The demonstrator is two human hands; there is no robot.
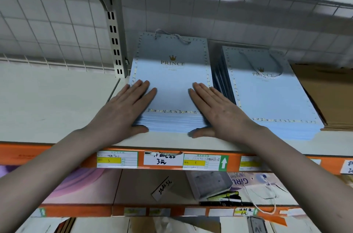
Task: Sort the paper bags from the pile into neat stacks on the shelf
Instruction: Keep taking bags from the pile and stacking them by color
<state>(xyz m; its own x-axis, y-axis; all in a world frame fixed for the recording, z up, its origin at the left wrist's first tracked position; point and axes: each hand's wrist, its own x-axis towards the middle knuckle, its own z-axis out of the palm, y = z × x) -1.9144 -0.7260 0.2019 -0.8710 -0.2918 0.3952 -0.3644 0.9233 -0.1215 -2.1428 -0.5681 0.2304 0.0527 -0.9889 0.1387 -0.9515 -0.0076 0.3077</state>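
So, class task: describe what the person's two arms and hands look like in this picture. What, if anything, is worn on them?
Both forearms are bare as far as the frame shows: no sleeves or cuffs visible. The left hand and the right hand wear no gloves, and no rings, watch or bracelet show. The fingernails look short and unpainted, though they are too blurred to be sure. No markings or tattoos are visible.

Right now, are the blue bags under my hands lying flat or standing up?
Flat: the blue bags lie stacked on the shelf, printed face up.
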